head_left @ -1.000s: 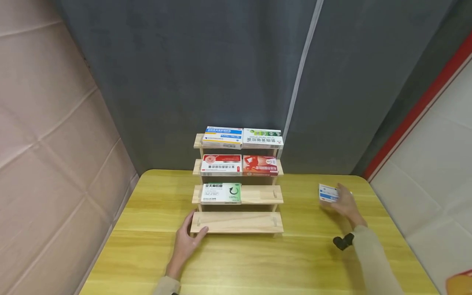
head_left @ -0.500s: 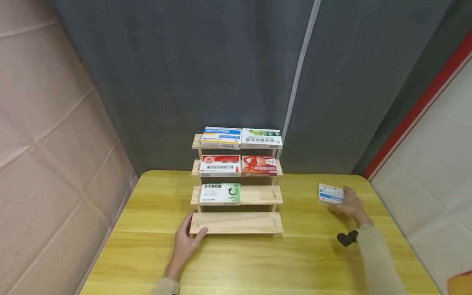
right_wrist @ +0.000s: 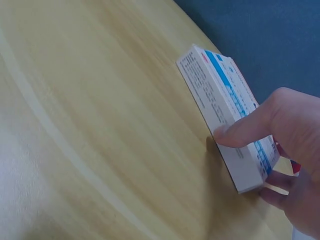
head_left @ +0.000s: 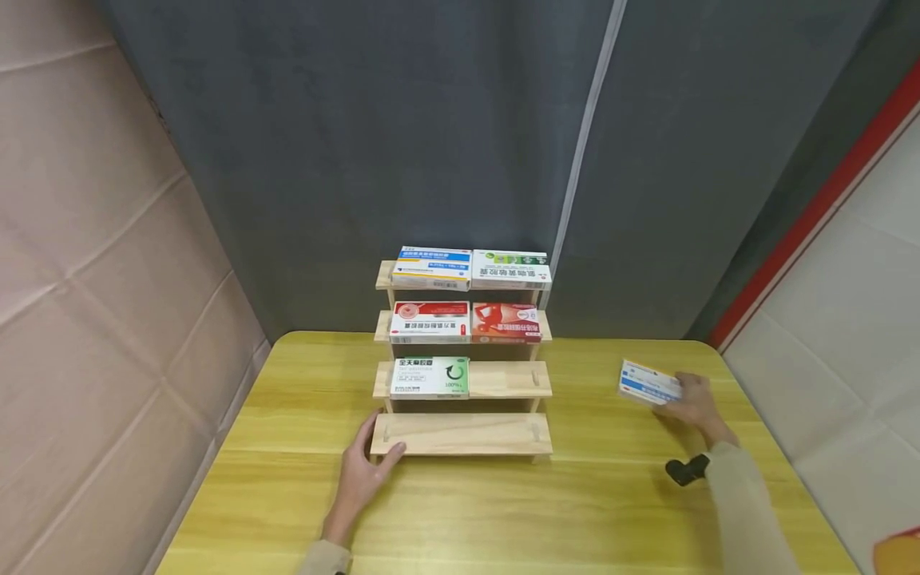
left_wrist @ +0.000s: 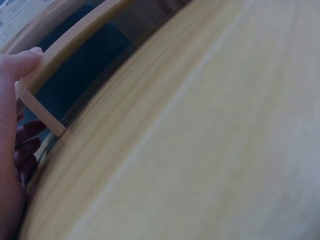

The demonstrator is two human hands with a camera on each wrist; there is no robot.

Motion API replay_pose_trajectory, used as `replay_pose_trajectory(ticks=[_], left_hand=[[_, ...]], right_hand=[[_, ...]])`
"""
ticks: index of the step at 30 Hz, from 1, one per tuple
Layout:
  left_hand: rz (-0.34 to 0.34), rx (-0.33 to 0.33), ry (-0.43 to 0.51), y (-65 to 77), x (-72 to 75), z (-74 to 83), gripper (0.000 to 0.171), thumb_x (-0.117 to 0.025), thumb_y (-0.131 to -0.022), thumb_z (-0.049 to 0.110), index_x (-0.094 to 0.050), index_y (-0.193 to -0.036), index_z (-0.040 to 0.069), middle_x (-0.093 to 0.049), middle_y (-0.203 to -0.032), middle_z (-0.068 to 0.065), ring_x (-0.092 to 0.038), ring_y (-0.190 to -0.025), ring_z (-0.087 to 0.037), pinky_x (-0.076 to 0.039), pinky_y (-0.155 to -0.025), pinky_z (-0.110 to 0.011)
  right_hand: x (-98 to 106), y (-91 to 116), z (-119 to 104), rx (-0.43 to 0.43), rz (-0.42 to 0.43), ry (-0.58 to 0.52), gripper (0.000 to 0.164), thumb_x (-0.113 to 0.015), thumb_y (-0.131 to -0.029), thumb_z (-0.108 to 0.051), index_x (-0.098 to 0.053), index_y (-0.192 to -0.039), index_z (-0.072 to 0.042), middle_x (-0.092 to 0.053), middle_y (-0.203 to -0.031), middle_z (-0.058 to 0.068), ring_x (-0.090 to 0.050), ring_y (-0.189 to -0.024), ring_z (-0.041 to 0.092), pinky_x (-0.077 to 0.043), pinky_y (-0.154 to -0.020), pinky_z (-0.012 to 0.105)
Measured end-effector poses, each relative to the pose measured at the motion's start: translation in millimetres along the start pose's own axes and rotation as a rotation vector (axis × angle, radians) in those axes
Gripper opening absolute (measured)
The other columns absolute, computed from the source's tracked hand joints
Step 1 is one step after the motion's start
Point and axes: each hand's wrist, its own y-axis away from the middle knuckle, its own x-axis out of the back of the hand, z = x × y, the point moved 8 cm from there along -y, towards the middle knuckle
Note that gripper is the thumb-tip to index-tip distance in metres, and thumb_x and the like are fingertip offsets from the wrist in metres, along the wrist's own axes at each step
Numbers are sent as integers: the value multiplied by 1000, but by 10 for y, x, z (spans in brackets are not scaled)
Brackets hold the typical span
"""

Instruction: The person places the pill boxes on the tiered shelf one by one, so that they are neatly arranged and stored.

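A white medicine box with a blue stripe [head_left: 647, 382] is at the table's right side, its right end in my right hand [head_left: 695, 406]. In the right wrist view the thumb presses the box's [right_wrist: 212, 97] long side, with fingers around the far end. Whether the box touches the table is hard to tell. My left hand [head_left: 362, 469] grips the left end of the lowest step of a wooden tiered rack [head_left: 463, 435]. Its thumb [left_wrist: 27, 61] lies on the step's front edge, and the other fingers are by the side leg.
On the rack's upper steps lie a blue-and-white box [head_left: 433, 267], a green-and-white box [head_left: 511, 270], a red-and-white box [head_left: 430, 322], a red box [head_left: 506, 323] and a white-green box [head_left: 430, 378]. A grey curtain [head_left: 359, 160] hangs behind the wooden table [head_left: 474, 519].
My right hand has shifted right and slightly toward me, showing more of the medicine box, which has turned a little. The left hand stays on the rack.
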Motion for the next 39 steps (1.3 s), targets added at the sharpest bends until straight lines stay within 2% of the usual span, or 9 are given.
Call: replay_pose_trajectory(ticks=[4,8,11,14,18,23,29,34,39], left_hand=[[2,-1,7,-4,-7,4,79,-82,-85,11,-40,-149,-9,-54,-144,-29,-57,-130,-42,-42,-108,-12],[3,-8,13,-3,-10,-3,79,-82,-85,11,-39,-149,-10,-53,-144,-30,-56,-131,-43,-41,-108,-12],[4,-12,10,1,-9,-14,79,-81,-85,11,-39,-149,-10,-53,-145,-30,-56,-131,-43,-40,-108,-11],[5,-17,11,2,-7,-27,79,-81,-85,11,-39,-149,-10,-53,-144,-31,-56,-131,-43,-41,-108,-11],[6,-20,16,2,-6,-34,79,-81,-85,11,-39,-149,-9,-52,-144,-31,-56,-131,-44,-41,-108,-12],[14,-25,18,2,-3,-26,79,-82,-85,10,-40,-148,-10,-52,-144,-32,-55,-131,-45,-39,-109,-11],[15,-32,2,3,-3,-13,78,-81,-85,11,-41,-148,-10,-53,-144,-31,-56,-130,-44,-39,-108,-11],[11,-32,6,0,-3,-9,78,-81,-85,11,-40,-148,-11,-53,-143,-32,-56,-130,-45,-39,-109,-12],[7,-24,30,-3,1,-26,79,-81,-85,10,-39,-148,-11,-52,-144,-33,-55,-131,-45,-40,-109,-13]], right_hand=[[3,31,71,17,40,-47,94,-83,-68,-11,-31,-134,32,-41,-128,54,-40,-117,63,-39,-103,75],[-31,121,129,-8,53,-188,91,-83,-72,-5,-29,-136,32,-47,-126,52,-52,-111,59,-45,-100,72],[-92,198,176,-75,17,-283,93,-80,-80,-6,-21,-144,27,-42,-135,50,-49,-120,57,-43,-104,70],[-144,262,212,-146,-17,-356,97,-76,-87,-9,-9,-151,21,-32,-146,48,-39,-131,58,-35,-112,71],[-177,322,254,-206,-15,-403,104,-73,-90,-12,3,-154,16,-25,-152,46,-30,-139,58,-25,-118,72],[-191,381,287,-242,54,-415,106,-77,-87,-15,-2,-156,13,-26,-154,44,-30,-141,58,-25,-120,70],[-237,441,320,-302,102,-484,107,-80,-87,-21,-5,-159,8,-25,-158,39,-27,-145,54,-22,-122,69],[-257,481,335,-354,163,-546,106,-80,-88,-27,-9,-161,1,-26,-162,32,-28,-148,48,-24,-125,61],[-280,529,337,-396,261,-620,104,-80,-89,-32,-13,-162,-3,-25,-165,26,-28,-150,43,-26,-127,55]])
